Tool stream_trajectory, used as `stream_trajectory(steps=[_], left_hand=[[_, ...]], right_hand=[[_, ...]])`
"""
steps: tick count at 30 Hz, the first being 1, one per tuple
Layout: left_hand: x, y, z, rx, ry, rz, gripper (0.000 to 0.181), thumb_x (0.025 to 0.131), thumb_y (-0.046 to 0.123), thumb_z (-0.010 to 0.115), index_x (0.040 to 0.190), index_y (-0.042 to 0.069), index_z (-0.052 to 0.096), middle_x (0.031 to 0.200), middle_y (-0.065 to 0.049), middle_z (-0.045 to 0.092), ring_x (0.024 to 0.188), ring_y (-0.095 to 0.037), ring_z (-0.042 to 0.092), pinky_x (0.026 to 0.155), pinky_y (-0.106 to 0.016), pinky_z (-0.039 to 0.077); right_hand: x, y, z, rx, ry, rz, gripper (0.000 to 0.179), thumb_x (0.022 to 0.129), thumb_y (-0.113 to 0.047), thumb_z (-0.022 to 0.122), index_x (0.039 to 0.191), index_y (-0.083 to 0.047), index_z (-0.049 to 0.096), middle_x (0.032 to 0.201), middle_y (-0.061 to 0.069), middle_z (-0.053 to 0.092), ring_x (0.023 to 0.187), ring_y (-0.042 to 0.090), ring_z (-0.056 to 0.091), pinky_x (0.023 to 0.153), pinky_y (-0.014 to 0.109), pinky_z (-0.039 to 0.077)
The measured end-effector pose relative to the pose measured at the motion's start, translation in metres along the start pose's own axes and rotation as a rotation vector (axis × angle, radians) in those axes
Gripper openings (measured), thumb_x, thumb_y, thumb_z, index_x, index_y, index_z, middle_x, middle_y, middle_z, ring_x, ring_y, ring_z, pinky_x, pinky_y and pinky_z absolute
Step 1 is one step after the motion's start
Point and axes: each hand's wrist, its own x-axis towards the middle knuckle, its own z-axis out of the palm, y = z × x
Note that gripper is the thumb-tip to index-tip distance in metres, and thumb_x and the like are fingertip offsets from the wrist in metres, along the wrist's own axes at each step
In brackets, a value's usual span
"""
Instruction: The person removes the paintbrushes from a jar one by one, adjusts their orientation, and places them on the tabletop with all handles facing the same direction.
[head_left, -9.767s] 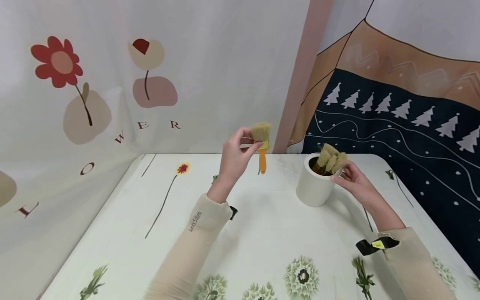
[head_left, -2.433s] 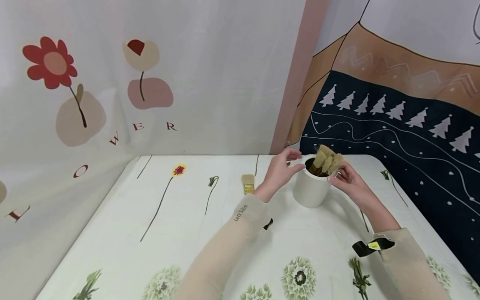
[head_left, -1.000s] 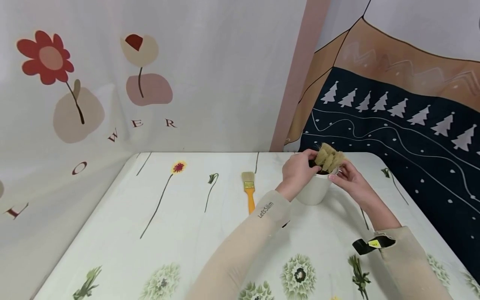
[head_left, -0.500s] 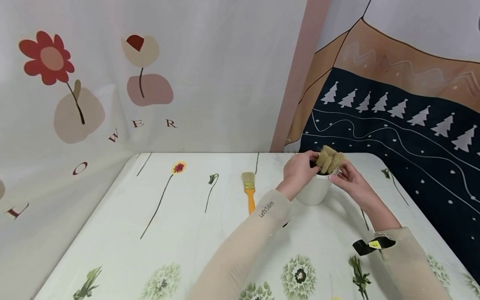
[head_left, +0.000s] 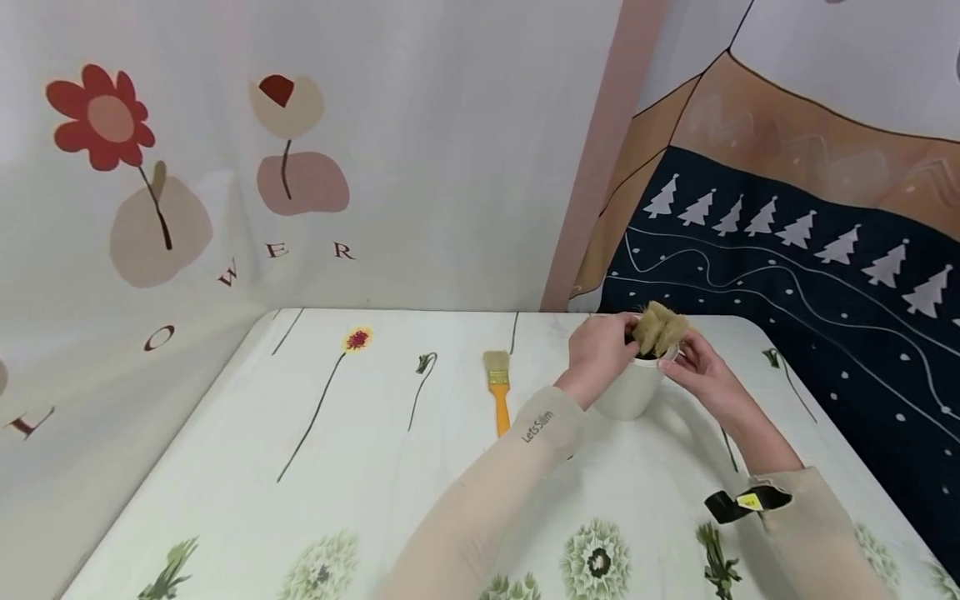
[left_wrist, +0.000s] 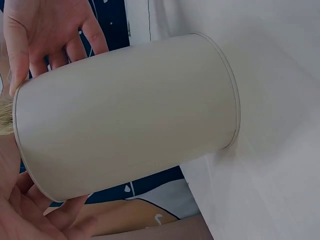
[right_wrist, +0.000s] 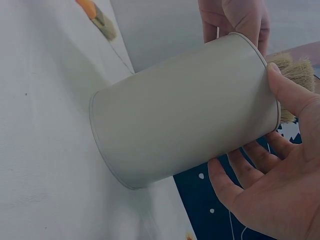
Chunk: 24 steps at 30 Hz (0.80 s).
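A white cylindrical container stands on the table at the back right, with several paintbrushes in it, pale bristles up. My left hand reaches over its left rim, thumb and fingers pinching at a paintbrush among the bunch; the fingertips are partly hidden. On the opposite side my right hand grips the container, its thumb on the rim and its fingers along the wall, as the right wrist view shows. A loose paintbrush with an orange handle lies on the table, its handle end hidden by my left sleeve.
The white flower-print tablecloth covers the table. Behind it hangs a pale curtain with printed flowers, and to the right a dark blue cloth with white trees.
The loose paintbrush, earlier held up in my left hand, now lies on the table. My left hand has moved right to the container, and the bristles in it have shifted slightly. The right hand stays.
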Motion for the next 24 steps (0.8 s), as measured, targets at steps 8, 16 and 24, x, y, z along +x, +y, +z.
stream_trajectory(steps=[8, 16, 24], left_hand=[[-0.002, 0.000, 0.004, 0.089, 0.073, 0.021, 0.036, 0.093, 0.042, 0.069, 0.129, 0.038, 0.065, 0.112, 0.019, 0.074, 0.131, -0.004, 0.055, 0.124, -0.054, 0.025], [-0.002, -0.004, 0.005, 0.047, 0.148, 0.069, 0.036, 0.093, 0.040, 0.070, 0.128, 0.032, 0.065, 0.120, 0.016, 0.071, 0.124, -0.004, 0.060, 0.123, -0.052, 0.028], [-0.003, -0.010, 0.007, 0.011, 0.173, 0.108, 0.035, 0.092, 0.040, 0.070, 0.126, 0.032, 0.067, 0.120, 0.014, 0.071, 0.119, -0.003, 0.063, 0.123, -0.046, 0.031]], right_hand=[[-0.002, 0.002, 0.000, -0.017, -0.001, -0.016, 0.075, 0.103, -0.033, 0.056, 0.161, -0.020, 0.010, 0.168, 0.017, 0.007, 0.153, 0.042, 0.013, 0.103, 0.007, 0.042], [-0.002, -0.001, 0.000, -0.012, 0.006, -0.027, 0.077, 0.103, -0.033, 0.056, 0.161, -0.020, 0.007, 0.168, 0.017, 0.006, 0.153, 0.042, 0.013, 0.101, 0.004, 0.042], [-0.001, 0.002, 0.002, 0.002, -0.001, -0.044, 0.074, 0.103, -0.031, 0.056, 0.161, -0.020, 0.010, 0.168, 0.018, 0.007, 0.153, 0.042, 0.012, 0.098, 0.002, 0.040]])
